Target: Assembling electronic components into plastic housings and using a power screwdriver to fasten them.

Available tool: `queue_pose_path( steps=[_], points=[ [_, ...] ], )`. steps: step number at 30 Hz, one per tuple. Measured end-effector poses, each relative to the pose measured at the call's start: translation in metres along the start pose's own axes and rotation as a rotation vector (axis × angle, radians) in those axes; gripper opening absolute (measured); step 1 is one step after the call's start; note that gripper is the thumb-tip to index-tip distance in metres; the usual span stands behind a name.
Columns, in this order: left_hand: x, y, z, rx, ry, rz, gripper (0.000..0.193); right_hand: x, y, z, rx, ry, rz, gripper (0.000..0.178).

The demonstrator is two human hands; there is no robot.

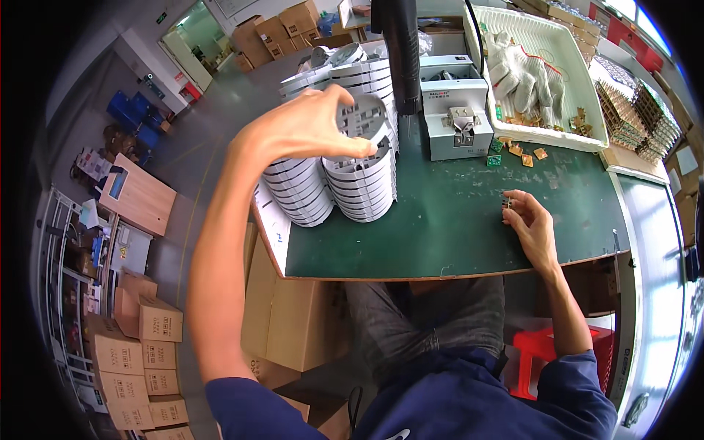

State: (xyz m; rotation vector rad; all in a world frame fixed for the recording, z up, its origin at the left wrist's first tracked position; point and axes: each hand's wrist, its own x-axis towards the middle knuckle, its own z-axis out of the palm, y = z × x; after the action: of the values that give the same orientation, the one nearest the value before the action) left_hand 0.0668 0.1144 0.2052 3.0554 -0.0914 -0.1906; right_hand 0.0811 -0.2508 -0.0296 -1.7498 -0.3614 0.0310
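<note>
Smooth plastic rings (359,194) near the left edge of a scuffed glossy desk (418,242), cloth gloves (524,84), shiny metal clamp (463,117)

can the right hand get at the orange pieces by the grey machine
Likely yes: the orange pieces lie on the green tabletop ahead of the right hand, with nothing visible in between, though it holds a small part.

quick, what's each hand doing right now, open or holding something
Left hand: holding a round grey slotted piece by its rim.
Right hand: closed, pinching a small part too tiny to identify.
</note>
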Motion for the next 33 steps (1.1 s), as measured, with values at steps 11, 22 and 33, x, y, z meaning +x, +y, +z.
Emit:
queue_pose_path(
  steps=[11,22,33],
  points=[
    [-0.076,0.01,0.165,-2.568,-0.095,0.735,0.11,0.002,0.003,-0.001,-0.105,0.003,-0.035,0.031],
    [-0.065,0.058,0.241,-2.834,-0.106,0.41,0.101,0.003,0.006,0.0,-0.079,0.012,0.002,0.033],
    [-0.06,0.063,0.236,-2.625,-0.087,0.369,0.097,0.003,0.006,-0.001,-0.076,-0.01,-0.002,0.035]
  ],
)
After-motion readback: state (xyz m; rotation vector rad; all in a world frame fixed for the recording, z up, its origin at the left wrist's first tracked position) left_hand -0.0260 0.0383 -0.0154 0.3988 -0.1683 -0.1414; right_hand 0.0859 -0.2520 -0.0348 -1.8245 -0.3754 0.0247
